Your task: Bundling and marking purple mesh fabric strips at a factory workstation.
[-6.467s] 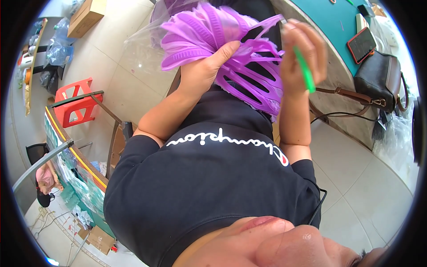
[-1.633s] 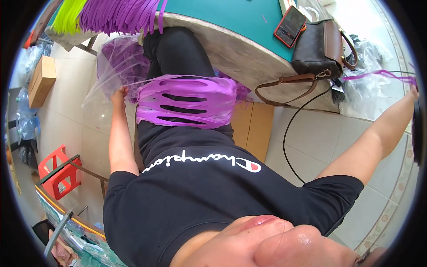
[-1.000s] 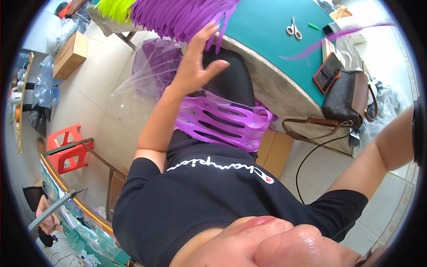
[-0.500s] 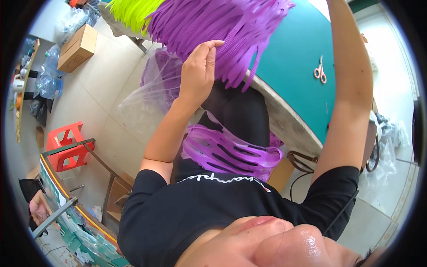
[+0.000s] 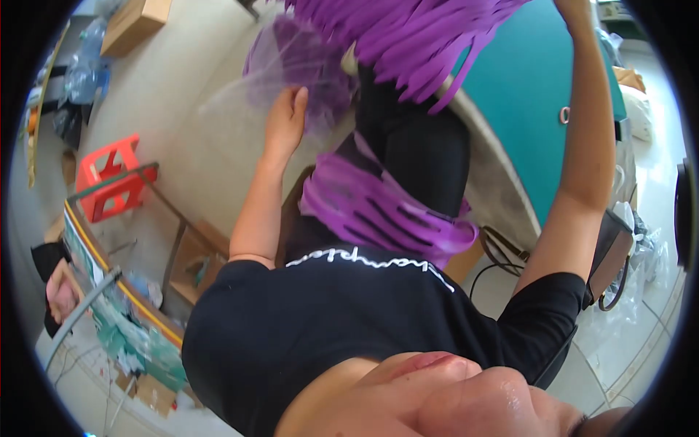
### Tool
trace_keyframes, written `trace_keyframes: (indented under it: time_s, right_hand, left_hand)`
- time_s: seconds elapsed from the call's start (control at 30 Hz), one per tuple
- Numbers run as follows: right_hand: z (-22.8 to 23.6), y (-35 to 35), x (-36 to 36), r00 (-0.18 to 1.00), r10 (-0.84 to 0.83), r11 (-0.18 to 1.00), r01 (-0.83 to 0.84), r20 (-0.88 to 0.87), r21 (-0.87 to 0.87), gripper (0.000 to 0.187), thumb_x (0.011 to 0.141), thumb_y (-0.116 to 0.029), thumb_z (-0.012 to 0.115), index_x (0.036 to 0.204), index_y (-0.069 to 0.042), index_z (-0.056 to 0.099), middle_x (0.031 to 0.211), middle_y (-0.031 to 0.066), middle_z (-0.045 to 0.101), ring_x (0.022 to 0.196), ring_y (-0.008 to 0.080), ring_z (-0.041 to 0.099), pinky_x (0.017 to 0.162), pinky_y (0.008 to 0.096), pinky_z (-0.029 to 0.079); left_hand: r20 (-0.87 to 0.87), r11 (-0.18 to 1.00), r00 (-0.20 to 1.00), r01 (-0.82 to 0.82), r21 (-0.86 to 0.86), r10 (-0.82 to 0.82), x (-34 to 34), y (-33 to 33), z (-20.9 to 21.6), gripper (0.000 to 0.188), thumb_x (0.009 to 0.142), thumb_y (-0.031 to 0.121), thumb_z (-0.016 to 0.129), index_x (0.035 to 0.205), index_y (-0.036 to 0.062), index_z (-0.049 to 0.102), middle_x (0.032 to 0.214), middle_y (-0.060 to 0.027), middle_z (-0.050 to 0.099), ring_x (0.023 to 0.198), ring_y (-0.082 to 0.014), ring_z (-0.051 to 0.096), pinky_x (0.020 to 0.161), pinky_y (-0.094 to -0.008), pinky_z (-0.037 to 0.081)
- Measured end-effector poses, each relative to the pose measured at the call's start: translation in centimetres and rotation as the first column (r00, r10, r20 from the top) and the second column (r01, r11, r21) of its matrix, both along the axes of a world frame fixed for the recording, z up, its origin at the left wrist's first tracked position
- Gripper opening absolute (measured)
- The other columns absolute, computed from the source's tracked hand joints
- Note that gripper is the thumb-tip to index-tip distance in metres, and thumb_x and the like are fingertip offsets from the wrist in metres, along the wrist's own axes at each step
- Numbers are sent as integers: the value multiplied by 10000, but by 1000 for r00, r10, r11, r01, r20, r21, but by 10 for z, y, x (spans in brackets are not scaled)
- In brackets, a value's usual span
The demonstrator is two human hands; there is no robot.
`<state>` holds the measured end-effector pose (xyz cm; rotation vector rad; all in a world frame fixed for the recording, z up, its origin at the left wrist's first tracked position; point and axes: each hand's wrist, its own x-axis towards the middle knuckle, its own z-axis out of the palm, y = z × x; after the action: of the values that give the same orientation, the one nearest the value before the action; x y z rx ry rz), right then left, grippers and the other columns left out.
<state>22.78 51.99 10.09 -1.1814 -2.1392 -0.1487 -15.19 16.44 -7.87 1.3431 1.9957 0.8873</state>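
Purple flexible strips lie in a thick heap on the teal tabletop, their ends hanging over the near edge. My left hand is apart from the heap, in front of a clear plastic bag with purple material inside. Its thumb and fingers are slightly apart, and nothing shows between them. Reaching over the table's far right, my right hand is cut off by the top edge, so its fingers are hidden. More purple strips lie in a band across my lap.
A pink scissors handle peeks out beside my right forearm. At left stand a red plastic stool and a cardboard box. A brown bag hangs at right. Another person's arm shows at the far left.
My left hand has come away from the purple strips, down and left toward the plastic bag. The view has shifted; the lime-green strips are out of it, and my right arm now covers most of the scissors.
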Motion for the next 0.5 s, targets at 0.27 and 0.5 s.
trace_keyframes:
  time_s: [0.27, 0.5]
  right_hand:
    - [-28, -319, -85, 801, 598, 608, -483, -36, -630, 268, 723, -185, 751, 835, -39, 557, 902, 84, 629, 961, 267, 587, 897, 408, 432]
    - [-86, -378, -102, 807, 590, 654, -459, 26, -601, 192, 710, -77, 703, 782, -68, 526, 786, 53, 577, 950, 248, 582, 968, 442, 396]
  left_hand:
    - [628, 680, 729, 317, -662, 272, 3, -96, -52, 789, 934, 649, 369, 1267, -43, 554, 1248, -178, 597, 1191, -285, 534, 1041, -361, 363]
    - [744, 844, 665, 358, -399, 69, -9, -80, -81, 506, 912, 412, 627, 1189, -10, 590, 1122, -106, 659, 1014, -180, 619, 959, -320, 433]
